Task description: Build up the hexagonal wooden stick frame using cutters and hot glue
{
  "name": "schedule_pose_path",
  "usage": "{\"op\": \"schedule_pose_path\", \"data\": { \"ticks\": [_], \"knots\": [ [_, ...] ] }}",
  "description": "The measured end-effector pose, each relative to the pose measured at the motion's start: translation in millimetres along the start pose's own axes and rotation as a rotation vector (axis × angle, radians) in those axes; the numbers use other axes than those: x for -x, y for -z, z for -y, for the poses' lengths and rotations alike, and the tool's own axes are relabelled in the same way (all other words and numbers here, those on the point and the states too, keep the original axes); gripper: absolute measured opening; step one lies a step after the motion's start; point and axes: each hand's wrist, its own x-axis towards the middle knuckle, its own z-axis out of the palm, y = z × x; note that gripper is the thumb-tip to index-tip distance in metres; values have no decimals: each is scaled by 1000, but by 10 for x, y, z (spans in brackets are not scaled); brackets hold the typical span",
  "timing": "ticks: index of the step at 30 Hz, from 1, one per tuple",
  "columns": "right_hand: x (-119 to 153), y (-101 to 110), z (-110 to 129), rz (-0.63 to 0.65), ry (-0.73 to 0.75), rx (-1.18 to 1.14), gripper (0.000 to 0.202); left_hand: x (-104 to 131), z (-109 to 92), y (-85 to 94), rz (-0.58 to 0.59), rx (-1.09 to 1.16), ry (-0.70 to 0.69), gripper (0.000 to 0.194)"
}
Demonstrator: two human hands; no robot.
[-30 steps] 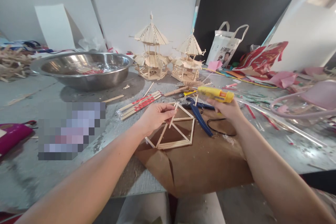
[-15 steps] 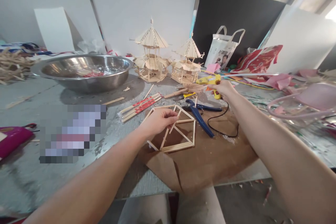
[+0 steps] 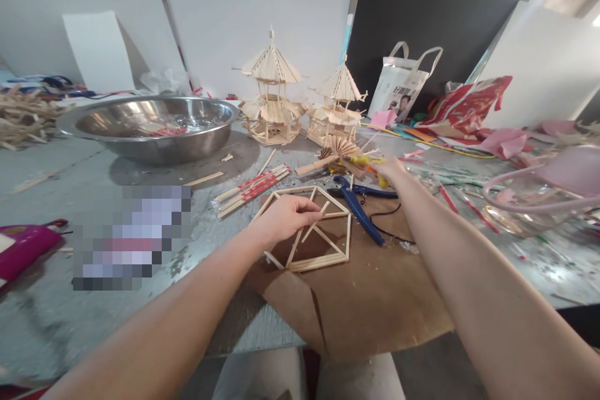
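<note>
My left hand (image 3: 297, 215) pinches a short wooden stick (image 3: 315, 222), which slants above a flat hexagonal frame (image 3: 323, 261) of glued wooden sticks with spokes inside. That frame lies on a sheet of brown paper (image 3: 375, 294). My right hand (image 3: 392, 170) is closed on a yellow glue gun (image 3: 360, 161), blurred and low over the table, beside a brown, fan-shaped piece (image 3: 338, 147). Blue-handled pliers (image 3: 360, 209) rest on the paper between my hands, with the dark cord (image 3: 384, 215) behind them.
Two stick-built pagodas (image 3: 272, 94) (image 3: 342, 100) stand at the back. A steel basin (image 3: 150, 153) is at left, with packed sticks (image 3: 253, 190) nearer. A pixelated object (image 3: 134, 231) lies left of my arm. A pink-handled clear container (image 3: 539, 184) is at right.
My right hand has lowered the glue gun toward the table and the fan-shaped piece. My left hand keeps its pinch on the stick, almost in place.
</note>
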Motion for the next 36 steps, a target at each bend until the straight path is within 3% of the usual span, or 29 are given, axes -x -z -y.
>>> {"op": "schedule_pose_path", "data": {
  "ticks": [7, 10, 16, 19, 26, 36],
  "knots": [
    [281, 52, 115, -148, -93, 508, 44, 37, -95, 22, 123, -197, 41, 30],
    [526, 96, 210, -188, 140, 645, 42, 36, -96, 15, 190, -284, 31, 31],
    [1178, 46, 262, -40, 498, 430, 26, 31, -79, -25, 277, -383, -21, 29],
    [1360, -53, 196, 15, 643, 357, 21, 43, -96, -29, 309, -417, -18, 28],
    [1439, -193, 91, 81, 839, 389, 18, 71, -137, -12, 395, -428, 19, 28],
    [1454, -206, 60, 117, 875, 403, 17, 76, -145, -32, 429, -469, 28, 25]
  ]
}}
